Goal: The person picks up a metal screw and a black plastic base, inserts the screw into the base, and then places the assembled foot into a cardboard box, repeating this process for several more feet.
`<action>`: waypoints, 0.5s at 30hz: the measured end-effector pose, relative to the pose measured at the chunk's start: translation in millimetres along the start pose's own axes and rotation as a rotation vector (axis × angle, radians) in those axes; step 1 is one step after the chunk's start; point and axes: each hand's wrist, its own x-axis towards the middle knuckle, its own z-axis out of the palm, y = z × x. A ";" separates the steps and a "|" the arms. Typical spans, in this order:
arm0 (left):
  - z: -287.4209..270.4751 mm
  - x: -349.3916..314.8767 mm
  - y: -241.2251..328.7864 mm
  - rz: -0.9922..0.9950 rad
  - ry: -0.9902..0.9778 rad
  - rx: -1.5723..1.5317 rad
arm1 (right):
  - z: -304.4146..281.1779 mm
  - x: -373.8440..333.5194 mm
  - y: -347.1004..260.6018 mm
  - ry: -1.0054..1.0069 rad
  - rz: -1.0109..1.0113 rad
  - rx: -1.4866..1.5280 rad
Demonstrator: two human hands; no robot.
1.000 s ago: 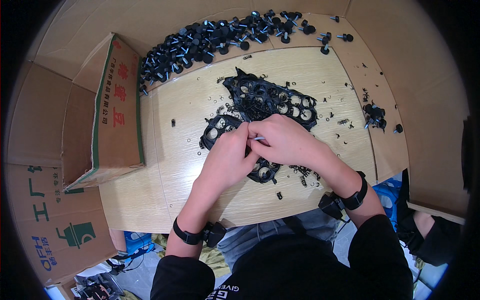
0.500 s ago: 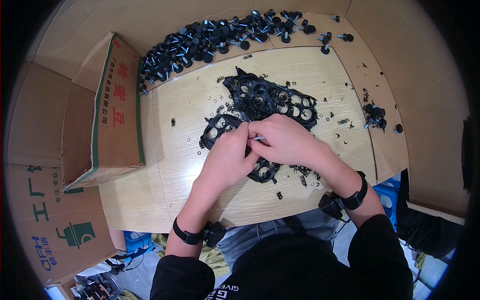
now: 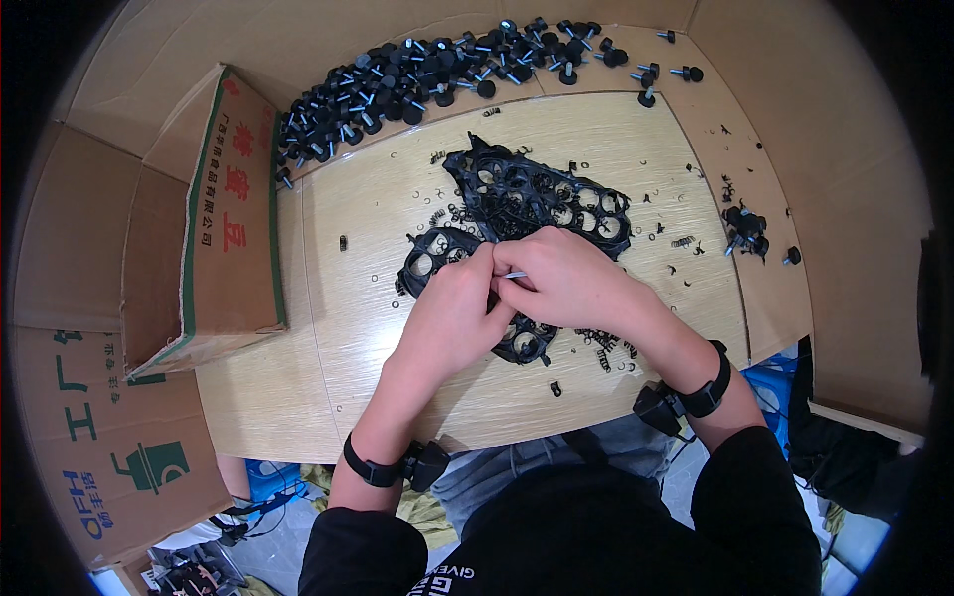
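My left hand (image 3: pixel 444 310) and my right hand (image 3: pixel 574 280) meet over the middle of the table, fingers closed in a pinch. A thin silver bolt shank (image 3: pixel 513 275) shows between my right thumb and forefinger. My left fingertips press close to its end; what they grip is hidden. Under and beyond the hands lie flat black rubber scraps with round holes: a large scrap (image 3: pixel 599 211) behind my right hand and a smaller one (image 3: pixel 422 264) partly covered by my left. Black rings and coiled trimmings (image 3: pixel 603 350) lie around them.
Many black-headed bolts (image 3: pixel 397 89) are heaped along the far edge. A small cluster of them (image 3: pixel 745 230) lies at right. An open cardboard box (image 3: pixel 234 219) stands at left. Cardboard walls (image 3: pixel 835 199) surround the wooden table (image 3: pixel 378 397).
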 end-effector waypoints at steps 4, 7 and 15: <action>1.2 -0.8 -2.1 0.012 0.012 -0.002 | 1.3 0.1 1.7 0.000 -0.008 -0.004; 0.4 -0.8 -1.0 0.028 0.015 0.001 | 1.5 -0.1 2.1 0.003 -0.012 -0.002; 0.2 -0.9 1.0 0.057 0.015 -0.007 | 5.4 -0.6 6.9 0.076 -0.078 0.007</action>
